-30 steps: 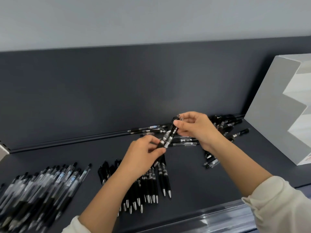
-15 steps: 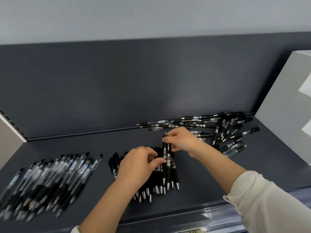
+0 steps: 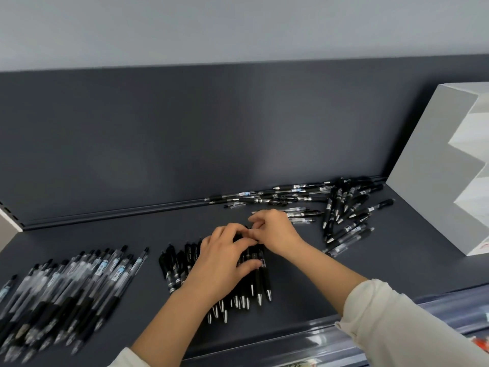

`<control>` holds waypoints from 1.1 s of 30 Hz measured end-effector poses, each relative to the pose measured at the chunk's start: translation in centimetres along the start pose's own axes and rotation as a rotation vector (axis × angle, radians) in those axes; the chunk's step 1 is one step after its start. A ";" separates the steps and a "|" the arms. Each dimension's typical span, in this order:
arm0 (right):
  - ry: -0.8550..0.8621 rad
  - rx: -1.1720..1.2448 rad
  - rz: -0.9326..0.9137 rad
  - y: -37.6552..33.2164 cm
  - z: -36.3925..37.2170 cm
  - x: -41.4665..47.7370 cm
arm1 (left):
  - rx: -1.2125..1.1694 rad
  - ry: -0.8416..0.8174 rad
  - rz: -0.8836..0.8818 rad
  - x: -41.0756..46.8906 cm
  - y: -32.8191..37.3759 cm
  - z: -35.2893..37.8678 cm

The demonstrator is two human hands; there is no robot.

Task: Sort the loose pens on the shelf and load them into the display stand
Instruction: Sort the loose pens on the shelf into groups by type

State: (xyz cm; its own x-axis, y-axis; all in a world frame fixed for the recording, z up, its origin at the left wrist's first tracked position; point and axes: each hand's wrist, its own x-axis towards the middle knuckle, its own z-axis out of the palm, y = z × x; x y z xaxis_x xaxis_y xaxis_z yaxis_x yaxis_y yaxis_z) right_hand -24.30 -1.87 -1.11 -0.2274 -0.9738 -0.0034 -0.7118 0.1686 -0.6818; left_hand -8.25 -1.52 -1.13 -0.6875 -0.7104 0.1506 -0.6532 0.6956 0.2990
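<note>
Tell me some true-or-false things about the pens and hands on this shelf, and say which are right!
1. The left hand and right hand are both at the middle pile of black pens. True.
2. The white display stand is on the left side. False: it stands at the right.
3. The clear-barrelled pens lie in a pile at the left. True.
4. The jumbled heap of pens lies at the shelf's front edge. False: it lies at the back, near the stand.
</note>
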 end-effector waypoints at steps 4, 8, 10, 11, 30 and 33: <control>0.092 0.021 -0.004 1.5 -1.8 0.1 | -0.002 -0.036 0.007 0.3 -0.1 0.2; 0.225 -0.246 0.005 5.3 -4.5 1.6 | -0.001 -0.058 0.012 0.6 -0.2 0.1; 0.164 -0.399 0.022 7.2 -5.7 2.4 | 0.007 -0.060 0.000 0.7 -0.2 0.0; 0.113 -0.456 0.037 7.9 -6.0 2.7 | 0.010 -0.059 -0.008 0.7 -0.2 0.0; 0.046 -0.389 0.090 8.3 -7.9 2.8 | -0.070 0.057 -0.055 3.1 1.0 -1.7; 0.072 -0.362 0.027 8.0 -8.1 2.2 | -0.064 0.089 -0.070 3.5 1.0 -2.1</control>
State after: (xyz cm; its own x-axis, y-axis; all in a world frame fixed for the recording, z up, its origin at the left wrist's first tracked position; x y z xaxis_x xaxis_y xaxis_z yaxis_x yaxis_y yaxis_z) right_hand -35.86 -1.45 -0.66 -0.2869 -0.9570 0.0424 -0.8908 0.2502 -0.3794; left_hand -10.62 -3.52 1.67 -0.6085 -0.7654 0.2094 -0.6748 0.6380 0.3710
